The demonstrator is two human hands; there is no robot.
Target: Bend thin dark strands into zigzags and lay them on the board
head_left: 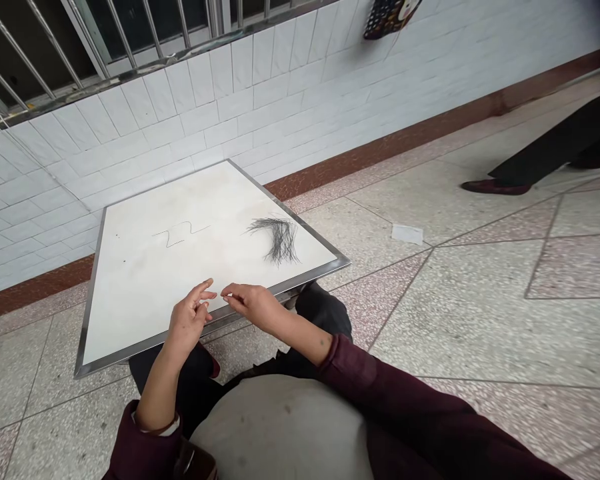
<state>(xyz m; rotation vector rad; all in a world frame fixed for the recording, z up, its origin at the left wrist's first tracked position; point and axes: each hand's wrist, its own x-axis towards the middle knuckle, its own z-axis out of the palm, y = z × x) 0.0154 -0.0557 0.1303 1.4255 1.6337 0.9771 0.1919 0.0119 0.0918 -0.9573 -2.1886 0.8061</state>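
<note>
A white board with a metal rim [215, 320] lies in front of me, tilted toward the tiled wall. A loose bundle of dark hair [279, 237] rests on its right part, and a thin zigzag strand [180, 234] lies near the middle. My left hand [189, 317] and my right hand [250, 303] meet at the board's near edge. Their fingertips are pinched close together, nearly touching each other. Whatever they pinch is too fine to make out. The hair bundle lies a short way beyond my right hand.
A white tiled wall with a barred window [105, 40] stands behind the board. Terrazzo floor spreads to the right, with a small white scrap [407, 233] on it. Another person's dark trouser leg and shoe [497, 187] are at the far right.
</note>
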